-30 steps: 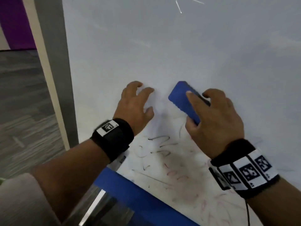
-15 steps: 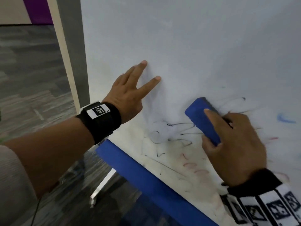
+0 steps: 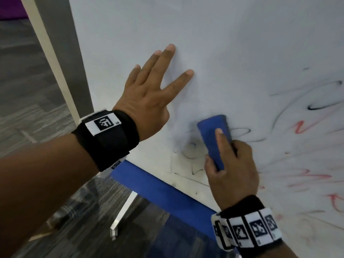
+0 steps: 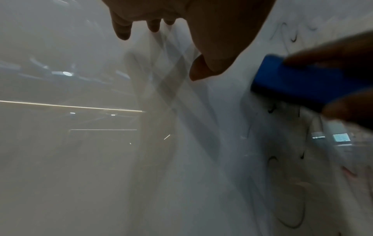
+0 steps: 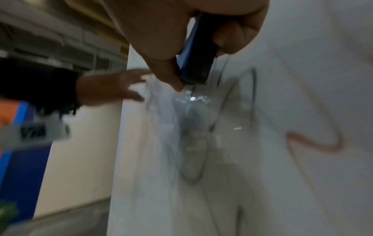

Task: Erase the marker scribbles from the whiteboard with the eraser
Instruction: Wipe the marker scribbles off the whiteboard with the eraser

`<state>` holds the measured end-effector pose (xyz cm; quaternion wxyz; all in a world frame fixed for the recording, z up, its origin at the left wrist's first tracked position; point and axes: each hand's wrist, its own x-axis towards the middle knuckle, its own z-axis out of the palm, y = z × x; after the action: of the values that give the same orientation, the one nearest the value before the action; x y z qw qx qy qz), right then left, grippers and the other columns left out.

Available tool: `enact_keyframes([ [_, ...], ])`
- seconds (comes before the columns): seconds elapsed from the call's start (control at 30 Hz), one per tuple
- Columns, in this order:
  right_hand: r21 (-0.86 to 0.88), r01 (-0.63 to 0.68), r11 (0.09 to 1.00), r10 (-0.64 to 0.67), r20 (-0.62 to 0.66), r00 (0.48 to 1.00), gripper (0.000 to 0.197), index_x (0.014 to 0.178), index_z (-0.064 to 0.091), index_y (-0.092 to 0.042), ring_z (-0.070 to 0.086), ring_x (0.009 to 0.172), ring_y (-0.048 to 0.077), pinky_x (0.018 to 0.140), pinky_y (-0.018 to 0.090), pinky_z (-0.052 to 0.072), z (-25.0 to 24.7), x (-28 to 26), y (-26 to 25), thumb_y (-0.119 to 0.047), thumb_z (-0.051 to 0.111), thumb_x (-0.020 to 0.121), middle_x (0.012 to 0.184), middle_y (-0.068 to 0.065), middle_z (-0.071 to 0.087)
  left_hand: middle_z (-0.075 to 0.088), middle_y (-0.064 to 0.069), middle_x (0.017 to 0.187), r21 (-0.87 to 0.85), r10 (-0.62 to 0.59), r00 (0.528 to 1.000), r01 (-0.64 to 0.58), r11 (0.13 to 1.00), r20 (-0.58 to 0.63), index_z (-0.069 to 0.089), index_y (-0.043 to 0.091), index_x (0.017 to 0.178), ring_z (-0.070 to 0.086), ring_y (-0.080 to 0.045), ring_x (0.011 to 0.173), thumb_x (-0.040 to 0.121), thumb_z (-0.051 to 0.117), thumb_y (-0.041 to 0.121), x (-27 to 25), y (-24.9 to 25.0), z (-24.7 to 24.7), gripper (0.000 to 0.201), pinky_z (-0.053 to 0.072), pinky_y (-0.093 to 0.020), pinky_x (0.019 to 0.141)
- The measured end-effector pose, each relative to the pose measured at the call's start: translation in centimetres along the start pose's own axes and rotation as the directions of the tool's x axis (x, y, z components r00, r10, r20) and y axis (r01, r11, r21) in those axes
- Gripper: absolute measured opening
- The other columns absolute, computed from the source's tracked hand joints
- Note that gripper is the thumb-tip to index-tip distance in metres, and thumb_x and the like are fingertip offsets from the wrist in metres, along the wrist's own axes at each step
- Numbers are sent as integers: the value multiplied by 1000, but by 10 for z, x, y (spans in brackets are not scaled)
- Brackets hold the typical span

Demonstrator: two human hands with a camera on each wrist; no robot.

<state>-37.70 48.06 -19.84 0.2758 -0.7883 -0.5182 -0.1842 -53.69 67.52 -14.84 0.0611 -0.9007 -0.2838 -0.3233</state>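
Note:
A white whiteboard (image 3: 232, 43) fills the head view, with black scribbles (image 3: 189, 149) near its lower left and red scribbles (image 3: 301, 125) toward the right. My right hand (image 3: 232, 164) grips a blue eraser (image 3: 212, 135) and holds it flat against the board over the black marks. The eraser (image 4: 298, 81) shows at the right of the left wrist view and, pinched edge-on, the eraser (image 5: 195, 60) shows in the right wrist view. My left hand (image 3: 149, 92) presses on the board with straight, spread fingers, up and left of the eraser.
A blue strip (image 3: 160, 190) runs along the board's lower edge. The board's grey left frame (image 3: 61, 49) stands beside grey carpet floor (image 3: 24, 90). A white stand leg (image 3: 122, 215) reaches down to the floor below the board.
The right hand has slid the eraser down over the black scribbles and turned it more upright. The left hand's curled fingers have straightened on the board. The view has shifted right, showing more scribbles.

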Motion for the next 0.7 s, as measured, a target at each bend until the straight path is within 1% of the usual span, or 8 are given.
enact_keyframes([
  [0.07, -67, 82, 994, -64, 240, 969, 86, 143, 38, -36, 57, 75, 29, 51, 33, 47, 37, -27, -1, -21, 82, 71, 99, 10, 55, 5, -14, 168, -5, 3, 1000, -3, 1000, 9, 21, 37, 158, 9, -35, 154, 71, 61, -4, 0, -1, 0, 104, 24, -61, 117],
  [0.13, -116, 97, 988, -51, 348, 936, 93, 143, 35, -40, 57, 73, 26, 49, 34, 49, 52, -50, 10, -20, 85, 68, 95, 6, 54, 3, -13, 168, -16, 13, 999, -13, 1000, 31, 20, 36, 158, 7, -35, 155, 73, 62, -4, -1, -2, -1, 103, 22, -61, 118],
  [0.2, -92, -13, 996, 37, 262, 964, 89, 140, 40, -42, 57, 75, 26, 53, 32, 49, 35, -51, 17, -20, 86, 67, 95, 6, 55, 3, -13, 168, -16, 24, 999, -24, 1000, 37, 20, 35, 158, 7, -35, 155, 74, 63, -2, -1, -5, -4, 101, 21, -62, 117],
  [0.27, -43, -69, 997, 67, -50, 997, 78, 137, 48, -34, 57, 80, 28, 59, 31, 48, 13, -39, 19, -20, 84, 69, 101, 10, 55, 3, -14, 168, -15, 27, 999, -27, 1000, 29, 22, 33, 158, 7, -35, 155, 75, 64, -2, -3, -6, -4, 100, 22, -63, 117],
  [0.33, 3, -81, 997, 80, -232, 970, 73, 137, 50, -26, 55, 86, 27, 61, 32, 48, 7, -27, 16, -19, 81, 72, 106, 13, 54, 3, -14, 168, -31, 21, 1000, -20, 999, 24, 23, 32, 159, 6, -35, 155, 75, 65, -1, -3, -4, -1, 99, 21, -64, 117],
  [0.43, -26, -33, 999, 32, -34, 999, 82, 140, 44, -34, 55, 78, 26, 54, 31, 46, 43, -32, 7, -20, 83, 69, 102, 8, 52, 1, -13, 169, -47, -4, 1000, 5, 999, 25, 22, 33, 159, 4, -34, 155, 75, 65, 2, -4, -1, 0, 99, 20, -64, 118],
  [0.53, -81, 9, 997, 10, 233, 972, 95, 143, 34, -45, 57, 76, 24, 51, 30, 47, 59, -54, 11, -22, 86, 67, 97, 3, 55, -1, -13, 169, -51, -3, 999, 5, 999, 41, 20, 33, 159, 3, -34, 155, 76, 65, 4, -5, -1, -1, 99, 19, -64, 118],
  [0.7, -31, -45, 998, 40, -151, 988, 74, 137, 52, -29, 53, 82, 22, 57, 32, 49, 23, -34, 20, -16, 82, 70, 104, 3, 50, 0, -13, 169, -43, 5, 999, -3, 999, 43, 20, 32, 159, 3, -34, 155, 75, 66, 3, -5, -3, 0, 100, 20, -65, 117],
])
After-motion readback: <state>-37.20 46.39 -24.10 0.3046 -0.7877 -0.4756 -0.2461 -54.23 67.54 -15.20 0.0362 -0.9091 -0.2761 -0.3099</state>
